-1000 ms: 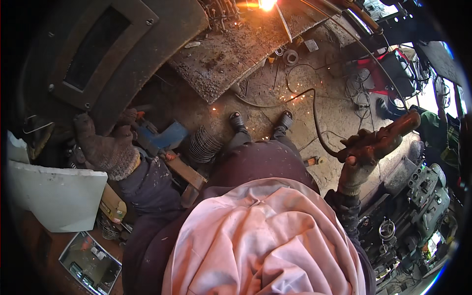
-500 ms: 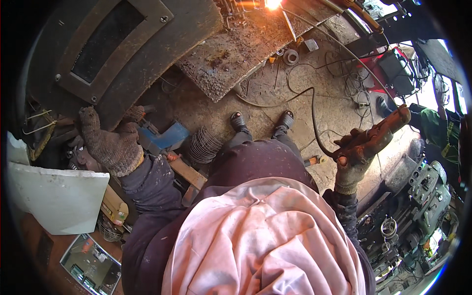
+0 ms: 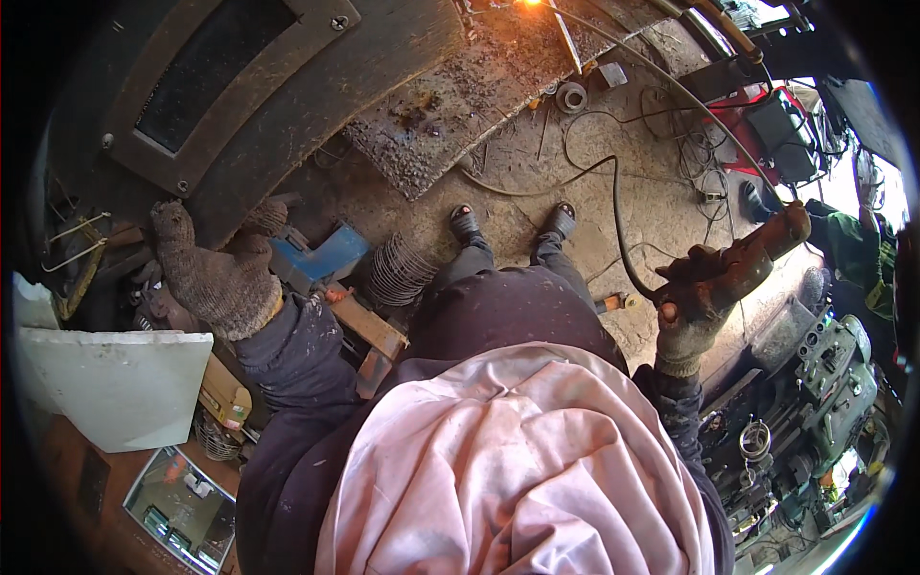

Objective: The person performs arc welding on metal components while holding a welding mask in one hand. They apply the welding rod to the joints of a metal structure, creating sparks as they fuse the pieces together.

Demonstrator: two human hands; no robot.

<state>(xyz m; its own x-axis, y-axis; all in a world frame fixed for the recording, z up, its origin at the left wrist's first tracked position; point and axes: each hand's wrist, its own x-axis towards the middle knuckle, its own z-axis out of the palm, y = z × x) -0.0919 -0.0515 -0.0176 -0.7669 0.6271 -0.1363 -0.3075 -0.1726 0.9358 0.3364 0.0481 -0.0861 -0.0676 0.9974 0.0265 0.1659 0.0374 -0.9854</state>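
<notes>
My left hand (image 3: pixel 220 273), in a grey knit glove, is closed at the lower edge of a dark welding shield (image 3: pixel 402 86) with a rectangular window. The grip itself is hidden behind it. On the right, my gloved right hand (image 3: pixel 692 311) is wrapped round a scorched welding electrode holder (image 3: pixel 771 244). A long thin welding rod (image 3: pixel 671 81) stretches from the holder's tip up to an orange glow (image 3: pixel 530 3) at the top edge. That glow sits over a spatter-crusted metal worktable (image 3: pixel 422 144). What lies under the glow is mostly cut off.
A black cable (image 3: pixel 613 206) runs across the floor from the holder. Coiled wire (image 3: pixel 401 268) and a blue metal piece (image 3: pixel 331 259) lie left of my feet. At right stand a green machine (image 3: pixel 839 374) and a red-and-black box (image 3: pixel 781 134). A person's green clothing (image 3: pixel 843 244) shows there too.
The bright glare at the rod's far end has shrunk to a small orange glow. The shield appears shifted slightly right, and the view has moved a little. Both hands keep their grips.
</notes>
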